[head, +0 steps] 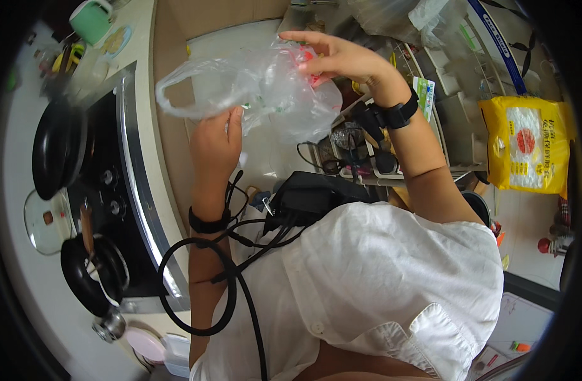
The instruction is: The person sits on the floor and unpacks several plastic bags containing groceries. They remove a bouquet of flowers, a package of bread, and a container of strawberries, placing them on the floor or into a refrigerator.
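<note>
A thin clear plastic carrier bag (272, 90) with red and green print stretches between my hands, its loop handle spread at the left. The fingers and thumb of my left hand (217, 138) are closed on the bag's near edge, beside that handle. My right hand (338, 59) is at the bag's far right part, around the red print; its index finger stretches out to the left while the thumb and other fingers pinch the film. Exactly how the film lies between those fingers is partly hidden. Each wrist wears a black strap.
At left, a black hob (138, 281) carries dark pans (57, 147), near a glass lid (47, 221) and a green jug (91, 21). On the right are a rack with baskets (450, 119) and a yellow package (529, 145). A black cable (234, 295) loops by my left arm.
</note>
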`<act>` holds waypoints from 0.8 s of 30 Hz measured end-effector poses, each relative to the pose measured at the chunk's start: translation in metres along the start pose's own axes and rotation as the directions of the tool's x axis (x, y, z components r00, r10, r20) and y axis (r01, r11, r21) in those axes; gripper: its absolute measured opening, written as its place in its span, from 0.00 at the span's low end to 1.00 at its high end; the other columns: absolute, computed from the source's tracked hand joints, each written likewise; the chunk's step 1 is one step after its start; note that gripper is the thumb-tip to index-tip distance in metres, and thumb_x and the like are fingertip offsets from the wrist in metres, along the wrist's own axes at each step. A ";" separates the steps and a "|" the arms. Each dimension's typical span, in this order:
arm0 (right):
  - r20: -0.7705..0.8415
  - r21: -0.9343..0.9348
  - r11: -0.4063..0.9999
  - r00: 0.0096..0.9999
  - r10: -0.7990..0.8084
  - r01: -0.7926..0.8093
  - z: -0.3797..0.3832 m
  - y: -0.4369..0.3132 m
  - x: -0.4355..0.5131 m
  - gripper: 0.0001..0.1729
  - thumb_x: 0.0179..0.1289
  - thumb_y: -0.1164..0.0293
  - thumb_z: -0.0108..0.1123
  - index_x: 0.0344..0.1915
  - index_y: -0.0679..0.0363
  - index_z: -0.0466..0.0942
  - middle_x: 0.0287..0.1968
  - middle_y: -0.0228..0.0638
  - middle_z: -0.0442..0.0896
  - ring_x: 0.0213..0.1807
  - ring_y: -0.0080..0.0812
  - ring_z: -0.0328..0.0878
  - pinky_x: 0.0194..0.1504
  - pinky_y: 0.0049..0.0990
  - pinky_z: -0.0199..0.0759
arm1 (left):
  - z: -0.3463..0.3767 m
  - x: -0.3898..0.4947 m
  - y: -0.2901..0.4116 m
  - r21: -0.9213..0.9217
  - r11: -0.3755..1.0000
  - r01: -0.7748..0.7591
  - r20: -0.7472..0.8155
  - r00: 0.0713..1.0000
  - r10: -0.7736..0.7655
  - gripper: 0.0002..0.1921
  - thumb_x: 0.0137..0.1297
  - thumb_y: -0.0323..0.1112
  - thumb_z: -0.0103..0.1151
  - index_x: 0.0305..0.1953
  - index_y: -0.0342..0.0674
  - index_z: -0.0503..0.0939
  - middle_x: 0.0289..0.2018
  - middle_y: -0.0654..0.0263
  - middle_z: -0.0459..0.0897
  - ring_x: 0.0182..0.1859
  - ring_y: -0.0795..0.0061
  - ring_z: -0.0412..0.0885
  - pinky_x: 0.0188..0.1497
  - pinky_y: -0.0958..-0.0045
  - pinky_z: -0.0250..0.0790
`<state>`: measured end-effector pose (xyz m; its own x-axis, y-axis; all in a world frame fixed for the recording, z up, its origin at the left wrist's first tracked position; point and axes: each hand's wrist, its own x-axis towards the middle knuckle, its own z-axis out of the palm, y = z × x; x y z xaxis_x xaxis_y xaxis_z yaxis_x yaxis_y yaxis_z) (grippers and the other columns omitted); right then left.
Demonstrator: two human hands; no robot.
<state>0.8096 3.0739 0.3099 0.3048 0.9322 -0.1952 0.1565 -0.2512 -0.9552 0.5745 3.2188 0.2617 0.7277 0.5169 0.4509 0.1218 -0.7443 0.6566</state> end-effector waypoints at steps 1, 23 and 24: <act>0.065 0.196 0.981 0.998 -0.021 0.008 -0.007 0.001 0.002 0.36 0.56 0.66 0.64 0.64 0.52 0.61 0.42 0.25 0.77 0.34 0.19 0.72 0.33 0.17 0.69 | 0.002 0.008 -0.006 -0.022 0.999 0.024 0.027 0.999 -0.023 0.08 0.62 0.35 0.53 0.32 0.39 0.79 0.29 0.59 0.78 0.28 0.57 0.76 0.29 0.64 0.68; -0.313 -0.641 0.737 0.805 -0.505 0.214 -0.091 0.053 0.253 0.11 0.48 0.66 0.67 0.29 0.59 0.79 0.29 0.35 0.80 0.35 0.41 0.74 0.38 0.34 0.69 | 0.126 0.305 -0.144 -0.564 0.336 0.755 0.743 0.641 -0.193 0.09 0.64 0.35 0.51 0.27 0.39 0.73 0.18 0.74 0.68 0.17 0.87 0.60 0.18 0.84 0.49; -0.318 -0.665 0.714 0.783 -0.535 0.218 -0.102 0.051 0.266 0.09 0.47 0.67 0.68 0.26 0.58 0.78 0.26 0.34 0.79 0.33 0.40 0.74 0.36 0.33 0.69 | 0.135 0.326 -0.148 -0.575 0.335 0.747 0.742 0.648 -0.172 0.10 0.64 0.35 0.50 0.27 0.39 0.73 0.18 0.74 0.67 0.17 0.87 0.59 0.17 0.83 0.48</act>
<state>0.9947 3.2826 0.2320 0.4531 0.7813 0.4292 0.8033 -0.1492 -0.5766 0.8849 3.4409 0.2300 0.9515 0.1492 -0.2692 0.1961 0.3799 0.9040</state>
